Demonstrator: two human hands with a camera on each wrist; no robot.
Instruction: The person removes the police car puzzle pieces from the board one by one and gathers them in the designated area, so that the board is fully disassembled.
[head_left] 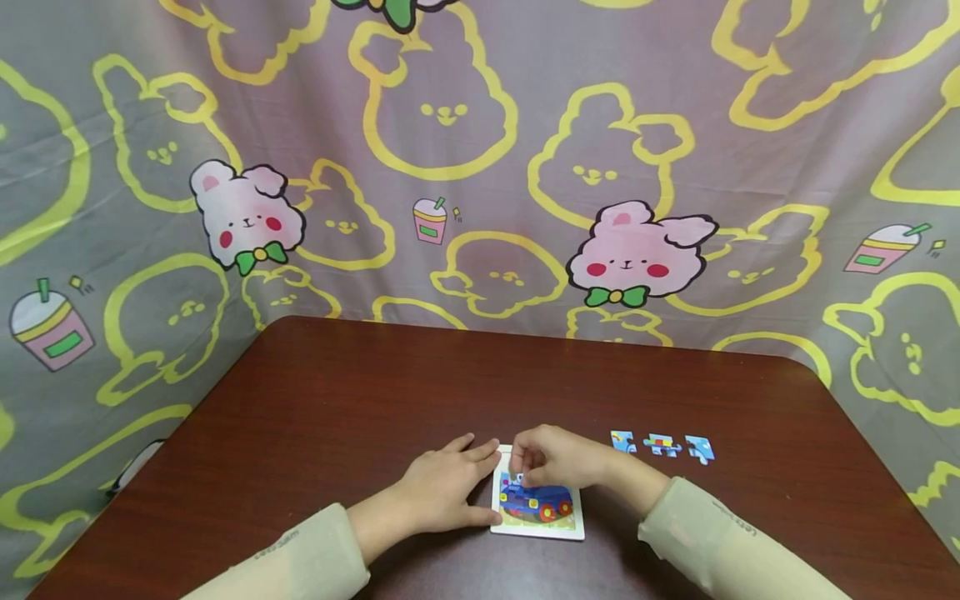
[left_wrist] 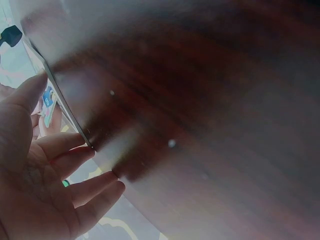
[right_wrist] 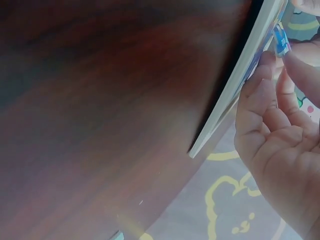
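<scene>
Dark red-brown wood makes up the tabletop (head_left: 337, 400), and from where I stand its far edge runs along a grey-pink curtain (head_left: 390, 283) printed with yellow outlines (head_left: 512, 117), pink rabbit faces (head_left: 633, 250) and drink cups (head_left: 431, 221). On the person's side, about midway between the tabletop's left and right edges, lies a small puzzle board (head_left: 540, 531) with a white rim. Its picture shows a blue vehicle (head_left: 536, 493) with red and yellow wheels. The left hand (head_left: 442, 492) is spread at the board's left edge, the thumb by the near corner and the forefinger by the far one, the other fingertips reaching past onto the wood. The right hand (head_left: 562, 458) bends over the board from the right, its thumb and fingers pinching a small blue puzzle piece (right_wrist: 281, 41) just above the picture; whether that piece touches the board I cannot tell. Off to the right, between the board and the tabletop's right edge, three loose pieces sit in a row, each apart from the next: a left piece (head_left: 622, 441), a middle piece (head_left: 663, 444) and a right piece (head_left: 699, 447). Both forearms wear pale beige sleeves (head_left: 720, 533) with dark lettering.
</scene>
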